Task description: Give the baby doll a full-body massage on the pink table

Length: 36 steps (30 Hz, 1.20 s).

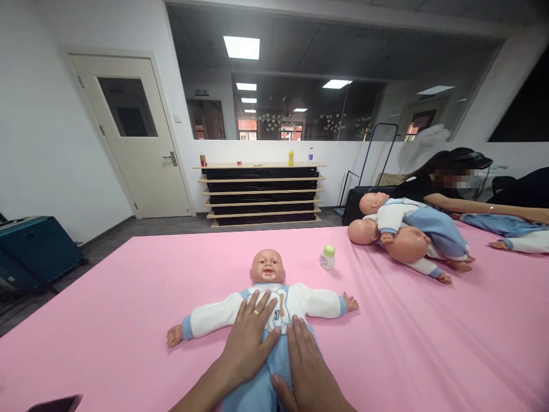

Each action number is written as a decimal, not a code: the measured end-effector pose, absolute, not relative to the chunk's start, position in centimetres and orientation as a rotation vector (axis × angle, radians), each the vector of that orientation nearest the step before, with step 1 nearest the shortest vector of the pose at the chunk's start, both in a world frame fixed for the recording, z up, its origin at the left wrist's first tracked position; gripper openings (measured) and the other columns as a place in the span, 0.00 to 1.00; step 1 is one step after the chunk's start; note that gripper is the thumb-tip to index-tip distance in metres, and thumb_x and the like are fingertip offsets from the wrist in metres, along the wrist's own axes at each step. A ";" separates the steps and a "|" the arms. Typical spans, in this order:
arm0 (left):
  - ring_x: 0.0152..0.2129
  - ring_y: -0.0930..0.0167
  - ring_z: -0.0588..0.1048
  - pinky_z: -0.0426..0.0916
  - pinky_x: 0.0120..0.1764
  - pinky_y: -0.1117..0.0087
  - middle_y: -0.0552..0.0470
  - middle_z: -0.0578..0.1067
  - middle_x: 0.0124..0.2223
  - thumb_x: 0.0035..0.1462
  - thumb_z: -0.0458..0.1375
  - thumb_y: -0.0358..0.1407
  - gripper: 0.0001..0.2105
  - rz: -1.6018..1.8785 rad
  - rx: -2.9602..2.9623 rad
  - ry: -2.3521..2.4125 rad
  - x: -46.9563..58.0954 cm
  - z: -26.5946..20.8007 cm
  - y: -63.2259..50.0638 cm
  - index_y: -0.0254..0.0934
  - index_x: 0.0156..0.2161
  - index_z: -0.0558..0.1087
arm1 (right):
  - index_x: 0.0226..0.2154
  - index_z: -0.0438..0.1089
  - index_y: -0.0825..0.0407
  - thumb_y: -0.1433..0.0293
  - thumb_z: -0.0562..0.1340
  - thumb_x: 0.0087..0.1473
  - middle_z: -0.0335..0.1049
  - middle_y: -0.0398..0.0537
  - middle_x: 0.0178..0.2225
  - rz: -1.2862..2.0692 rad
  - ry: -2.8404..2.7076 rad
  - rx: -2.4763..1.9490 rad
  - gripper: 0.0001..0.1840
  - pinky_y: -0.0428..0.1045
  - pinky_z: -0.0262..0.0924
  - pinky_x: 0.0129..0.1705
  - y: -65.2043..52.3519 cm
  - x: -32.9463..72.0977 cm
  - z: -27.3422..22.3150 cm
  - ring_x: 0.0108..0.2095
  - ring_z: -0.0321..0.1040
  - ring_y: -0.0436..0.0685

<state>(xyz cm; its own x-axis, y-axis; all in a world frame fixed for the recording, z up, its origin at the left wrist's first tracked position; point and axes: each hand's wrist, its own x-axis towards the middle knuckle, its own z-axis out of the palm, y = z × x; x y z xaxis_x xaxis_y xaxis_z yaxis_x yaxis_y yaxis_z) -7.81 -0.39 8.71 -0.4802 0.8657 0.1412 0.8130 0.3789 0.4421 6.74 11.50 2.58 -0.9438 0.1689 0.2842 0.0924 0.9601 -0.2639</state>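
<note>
A baby doll point(268, 269) in a white top with blue cuffs and blue trousers lies on its back, arms stretched out sideways. My left hand point(249, 337) rests flat on the doll's chest and belly, fingers out, a ring on one finger. Lower down on the other side, my right hand point(307, 363) lies flat over the doll's waist and trousers, its fingers straight and close together. Neither hand grips anything. Beyond the doll's outstretched arm stands a small white bottle point(327, 258) with a green cap. The doll's feet are out of frame.
The pink-covered table point(128, 297) spans the foreground. Several dolls point(407, 229) are piled at the right. Behind them a person point(433, 183) in black reaches toward another doll point(506, 226). A dark object point(55, 404) sits at the lower left edge. A low shelf stack point(263, 194) stands by the wall.
</note>
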 end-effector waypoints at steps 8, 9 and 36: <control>0.65 0.65 0.34 0.43 0.65 0.56 0.49 0.35 0.69 0.66 0.37 0.44 0.29 0.964 1.289 2.524 -5.2 4.9 -3.7 0.39 0.68 0.36 | 0.64 0.51 0.56 0.50 0.52 0.58 0.45 0.58 0.64 0.410 -2.824 0.222 0.39 0.66 0.49 0.61 11.1 5.1 5.7 0.64 0.45 0.71; 0.65 0.66 0.35 0.44 0.65 0.56 0.49 0.36 0.69 0.67 0.36 0.42 0.28 1.026 1.291 2.545 -5.0 3.7 -4.0 0.40 0.67 0.35 | 0.64 0.50 0.54 0.51 0.52 0.59 0.45 0.56 0.64 0.462 -2.862 0.260 0.37 0.67 0.47 0.62 11.1 4.8 6.8 0.64 0.45 0.70; 0.64 0.59 0.48 0.52 0.61 0.50 0.40 0.54 0.66 0.64 0.44 0.47 0.34 0.764 2.300 2.299 -5.0 6.9 -0.6 0.37 0.68 0.37 | 0.67 0.27 0.58 0.61 0.53 0.60 0.42 0.65 0.64 0.233 -2.602 -0.105 0.43 0.65 0.59 0.56 13.2 6.0 -1.6 0.62 0.48 0.73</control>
